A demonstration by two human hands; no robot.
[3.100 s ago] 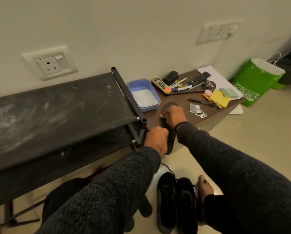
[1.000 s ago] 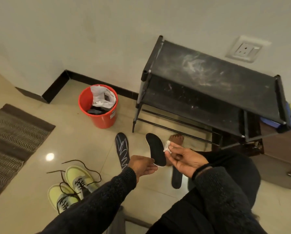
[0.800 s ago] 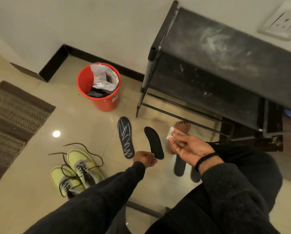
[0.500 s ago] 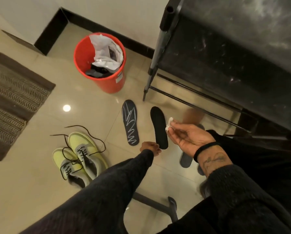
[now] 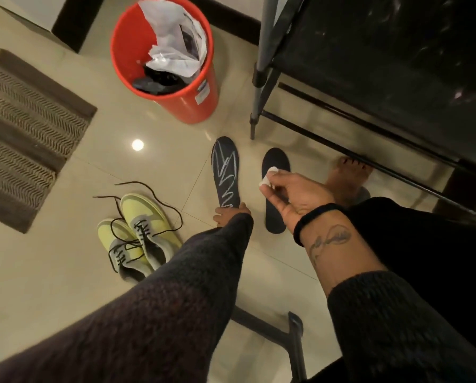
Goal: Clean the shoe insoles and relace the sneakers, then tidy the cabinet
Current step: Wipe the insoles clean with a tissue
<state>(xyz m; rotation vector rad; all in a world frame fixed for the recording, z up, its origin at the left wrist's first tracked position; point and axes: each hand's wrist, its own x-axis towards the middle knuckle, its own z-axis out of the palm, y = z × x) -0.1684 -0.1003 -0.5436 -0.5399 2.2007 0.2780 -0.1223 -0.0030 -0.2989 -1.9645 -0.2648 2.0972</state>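
Black foam insoles lie side by side on the beige floor tiles: the patterned insole (image 5: 226, 172), marked with a white zigzag, to the left, and the plain insole (image 5: 273, 189) just to its right, the two apart and roughly parallel. The left hand (image 5: 230, 215), mostly covered by its dark knit sleeve, touches the heel end of the patterned insole; whether its fingers curl round that end cannot be told. The right hand (image 5: 293, 193) is raised above the plain insole, palm turned upward, pinching a small white wipe (image 5: 268, 175) between thumb and fingertips; a black band sits on its wrist. A bare foot (image 5: 347, 175) rests on the floor right of the plain insole, partly under the lower rail of the black shoe rack (image 5: 369, 64). Left of the insoles stand two pale yellow-green sneakers (image 5: 138, 233), touching one another, their black laces (image 5: 148, 194) loose and trailing over the tiles. Beyond the insoles stands a red bucket (image 5: 192, 100) holding crumpled white paper and dark scraps. A brown striped mat (image 5: 24, 139) lies at the far left.
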